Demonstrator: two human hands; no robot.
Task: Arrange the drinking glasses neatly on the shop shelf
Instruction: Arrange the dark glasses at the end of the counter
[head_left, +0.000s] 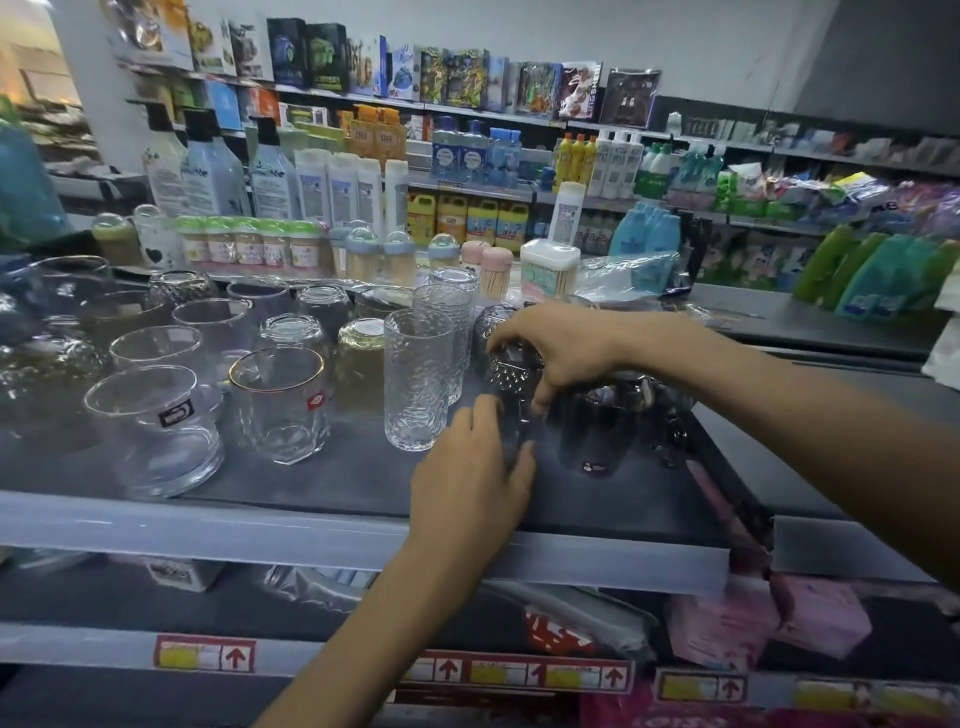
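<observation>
Well, on the left of our shelf (260, 530) wide clear tumblers (156, 426) stand mouths up; behind them, domed jars (363, 257) hold toothpicks. Next come a gold-rimmed glass (280, 405) and a tall hammered glass (415, 379). Our left hand (472, 467) curls round a near glass (517, 423); our right hand (561, 348) grips a studded glass (506, 369) from above, beside dark glasses (597, 431).

Left hand (472, 467) grips front glass (516, 423), right hand (553, 345) (fingers (508, 336) arched) dimpled glass (511, 368).
</observation>
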